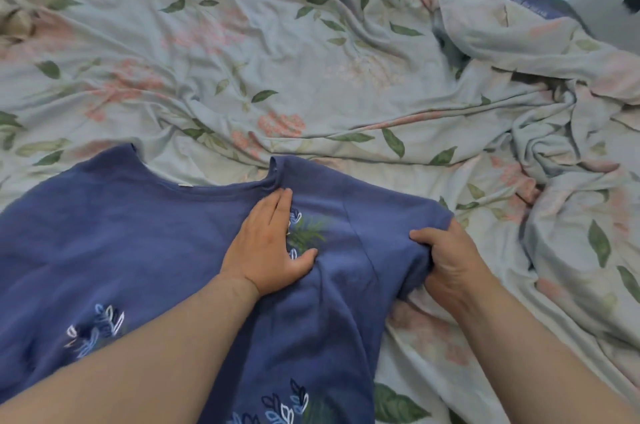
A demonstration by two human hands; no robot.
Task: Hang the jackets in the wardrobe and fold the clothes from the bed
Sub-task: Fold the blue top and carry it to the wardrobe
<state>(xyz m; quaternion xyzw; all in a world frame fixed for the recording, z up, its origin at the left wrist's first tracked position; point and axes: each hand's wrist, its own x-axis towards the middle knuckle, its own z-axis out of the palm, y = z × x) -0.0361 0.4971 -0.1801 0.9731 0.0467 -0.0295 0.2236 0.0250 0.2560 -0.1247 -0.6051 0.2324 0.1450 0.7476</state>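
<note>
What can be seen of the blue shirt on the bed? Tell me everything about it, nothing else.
The blue shirt is a soft-looking, knit-like top with a round neckline and leaf motifs in white, pale blue and green. It lies spread out, mostly flat, on the floral bedsheet, neckline away from the person, running out of view at the left and bottom edges. The left hand presses flat on it just below the neckline. The right hand grips the bunched end of its short sleeve, which wrinkles there.
</note>
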